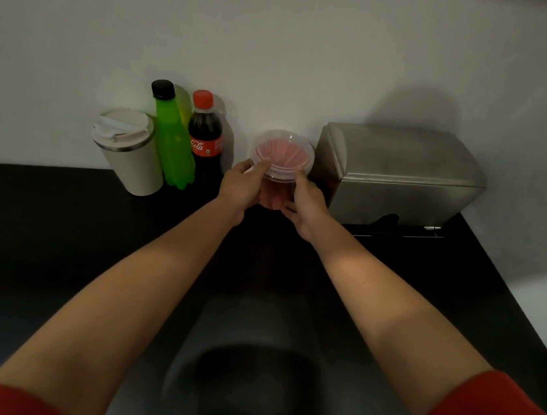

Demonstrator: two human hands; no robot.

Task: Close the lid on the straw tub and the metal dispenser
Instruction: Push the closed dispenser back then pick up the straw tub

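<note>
Head view: left hand (238,186) and right hand (306,207) fingers curled, gripping the straw tub (282,160).

Single head-worn wide-angle view, looking forward and down — close over a dark counter (59,217), facing a pale wall (284,38).

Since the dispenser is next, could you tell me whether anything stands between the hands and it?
Nothing visible does. Both hands, left and right, hold the straw tub, whose clear lid sits on top. The metal dispenser stands just right of it, with bare counter in front.
</note>
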